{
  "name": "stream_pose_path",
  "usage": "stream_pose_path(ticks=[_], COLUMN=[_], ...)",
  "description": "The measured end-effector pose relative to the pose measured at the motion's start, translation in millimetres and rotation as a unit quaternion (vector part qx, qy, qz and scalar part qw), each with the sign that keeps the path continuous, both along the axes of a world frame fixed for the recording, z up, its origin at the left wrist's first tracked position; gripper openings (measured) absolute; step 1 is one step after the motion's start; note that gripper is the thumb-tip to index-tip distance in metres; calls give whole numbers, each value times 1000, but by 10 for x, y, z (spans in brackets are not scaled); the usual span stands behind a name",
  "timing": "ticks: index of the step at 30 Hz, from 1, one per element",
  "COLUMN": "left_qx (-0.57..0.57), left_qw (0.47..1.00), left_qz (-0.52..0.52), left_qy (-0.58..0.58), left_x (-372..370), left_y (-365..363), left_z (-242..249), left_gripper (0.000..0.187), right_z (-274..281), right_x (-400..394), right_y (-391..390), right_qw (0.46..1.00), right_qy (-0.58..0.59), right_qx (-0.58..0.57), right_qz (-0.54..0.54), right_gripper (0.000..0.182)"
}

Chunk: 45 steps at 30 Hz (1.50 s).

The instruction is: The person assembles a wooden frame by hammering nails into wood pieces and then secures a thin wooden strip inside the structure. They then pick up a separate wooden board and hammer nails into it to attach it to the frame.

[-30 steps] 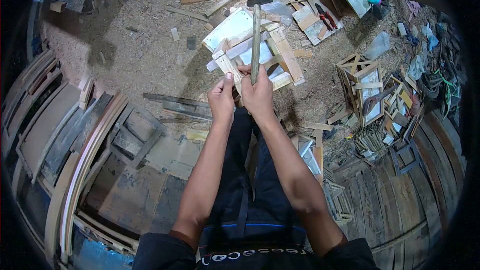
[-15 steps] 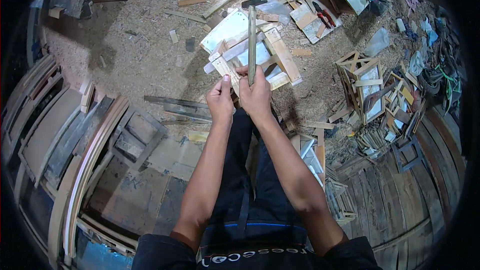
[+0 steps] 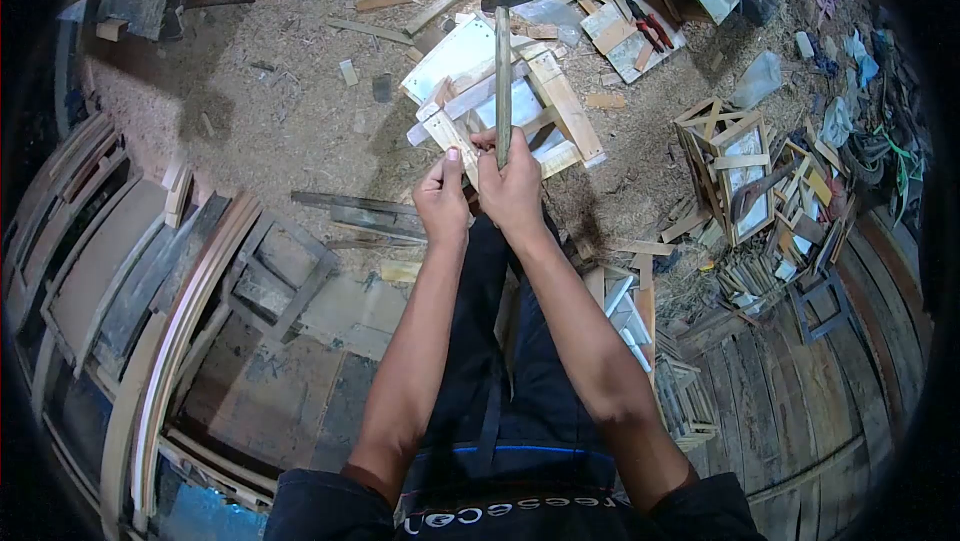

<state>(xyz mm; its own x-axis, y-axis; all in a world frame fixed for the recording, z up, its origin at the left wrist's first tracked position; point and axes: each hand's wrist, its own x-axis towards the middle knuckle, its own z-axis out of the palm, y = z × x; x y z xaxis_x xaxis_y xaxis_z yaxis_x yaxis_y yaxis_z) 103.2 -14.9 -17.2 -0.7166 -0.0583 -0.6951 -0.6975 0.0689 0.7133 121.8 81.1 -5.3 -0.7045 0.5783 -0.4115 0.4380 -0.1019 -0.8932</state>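
Right hand [image 3: 513, 191] grips the long wooden-handled hammer [image 3: 503, 81]; left hand [image 3: 443, 196] pinches the pale wooden slat frame [image 3: 520, 101] at upper centre: keep fingertips clear.

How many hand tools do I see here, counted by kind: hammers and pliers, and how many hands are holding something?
Hammer, held in the right hand: 1
Red-handled pliers, lying on a board: 1
Hands on the wooden frame, namely the left hand: 1
Total tools: 2

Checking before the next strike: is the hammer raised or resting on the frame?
Cannot tell. The hammer in the right hand points away over the wooden frame; one view does not show any gap.
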Motion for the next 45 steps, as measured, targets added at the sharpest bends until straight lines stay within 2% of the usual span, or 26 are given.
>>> stream_pose_path(ticks=[14,21,30,32,38,41,45], left_qx=[-4,1,-26,-6,73,128,146], left_qw=[998,998,999,999,995,991,989], left_qz=[-1,10,-9,-34,-24,-9,-6], left_qy=[69,67,34,18,-56,-33,-15], left_x=[51,43,12,-15,-76,-60,-86], left_y=[24,69,73,43,-17,-17,4], left_z=[-43,1,28,18,52,-5,-12], left_gripper=[32,33,34,35,35,35,34], right_z=[-17,40,-18,-13,14,-19,-23], right_x=[18,47,55,55,38,46,42], right_y=[-4,23,15,23,24,15,28], right_qw=[1000,998,998,998,998,999,999], right_qy=[8,-36,-11,-16,-19,-15,-15], right_qx=[-15,-55,-61,-64,-59,-52,-45], right_qz=[-4,4,2,4,6,4,10], right_gripper=[19,17,16,17,16,16,17])
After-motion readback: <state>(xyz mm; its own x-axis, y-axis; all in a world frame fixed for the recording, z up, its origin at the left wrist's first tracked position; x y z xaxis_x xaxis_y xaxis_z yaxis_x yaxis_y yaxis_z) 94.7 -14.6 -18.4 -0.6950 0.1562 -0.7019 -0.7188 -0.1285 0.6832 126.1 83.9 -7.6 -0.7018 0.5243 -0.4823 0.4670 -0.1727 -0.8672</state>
